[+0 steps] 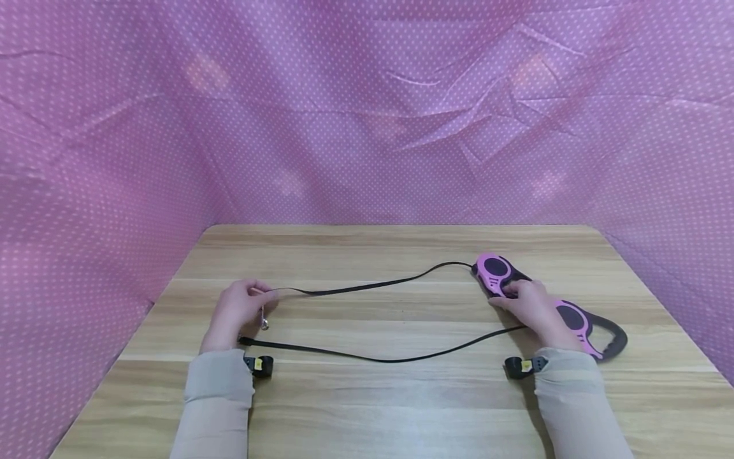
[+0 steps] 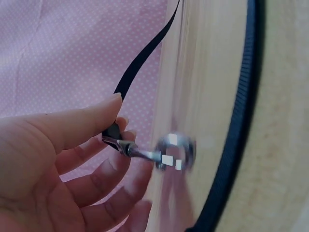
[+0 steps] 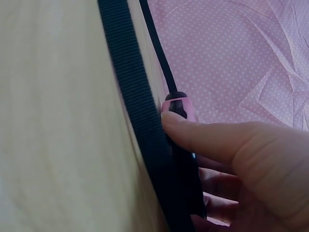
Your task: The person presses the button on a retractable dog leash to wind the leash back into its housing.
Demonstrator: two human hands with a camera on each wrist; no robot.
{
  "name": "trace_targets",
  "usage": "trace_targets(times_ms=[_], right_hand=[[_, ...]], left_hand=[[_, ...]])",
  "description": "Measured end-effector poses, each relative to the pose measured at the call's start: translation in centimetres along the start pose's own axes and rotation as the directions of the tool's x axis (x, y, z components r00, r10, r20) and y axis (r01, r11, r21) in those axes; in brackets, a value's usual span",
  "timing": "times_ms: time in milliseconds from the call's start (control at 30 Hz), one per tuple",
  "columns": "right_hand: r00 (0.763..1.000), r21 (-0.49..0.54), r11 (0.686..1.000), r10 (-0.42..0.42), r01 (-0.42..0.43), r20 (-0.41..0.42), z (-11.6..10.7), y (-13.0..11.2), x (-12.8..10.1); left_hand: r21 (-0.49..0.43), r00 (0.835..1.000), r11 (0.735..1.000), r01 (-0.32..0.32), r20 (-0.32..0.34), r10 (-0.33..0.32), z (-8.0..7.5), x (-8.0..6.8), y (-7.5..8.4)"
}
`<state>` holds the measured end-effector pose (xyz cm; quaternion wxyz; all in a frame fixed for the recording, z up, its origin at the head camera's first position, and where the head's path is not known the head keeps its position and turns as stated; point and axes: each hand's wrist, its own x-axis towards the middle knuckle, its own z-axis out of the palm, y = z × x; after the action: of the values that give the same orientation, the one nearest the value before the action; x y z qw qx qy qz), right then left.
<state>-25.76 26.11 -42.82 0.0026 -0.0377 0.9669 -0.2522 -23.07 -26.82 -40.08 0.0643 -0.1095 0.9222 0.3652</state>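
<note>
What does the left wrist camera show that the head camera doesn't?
Only the left wrist view shows the metal clip up close, pinched at its strap end by the left hand. Only the head view shows the pink leash handle under the right hand and the strap's whole loop. Both show the black strap and wooden table.

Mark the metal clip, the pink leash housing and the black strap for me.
metal clip (image 2: 166, 155), left wrist view, on its shiny swivel end beyond the fingertips.
pink leash housing (image 1: 493, 271), head view, on its front body ahead of the right hand.
black strap (image 1: 367, 287), head view, mid-run on the far length.
</note>
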Motion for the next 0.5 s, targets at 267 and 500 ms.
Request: trace_targets(times_ms=[267, 500], right_hand=[[0.999, -0.007, 1.0, -0.024, 0.024, 0.04, 0.07, -0.2, -0.01], [0.998, -0.038, 0.997, -0.059, 0.06, 0.032, -0.06, -0.31, -0.14]], left_hand=[[0.016, 0.999, 1.0, 0.003, -0.047, -0.002, -0.01, 0.11, 0.15], [-0.03, 0.997, 0.999, 0.019, -0.073, -0.021, 0.04, 0.11, 0.42]])
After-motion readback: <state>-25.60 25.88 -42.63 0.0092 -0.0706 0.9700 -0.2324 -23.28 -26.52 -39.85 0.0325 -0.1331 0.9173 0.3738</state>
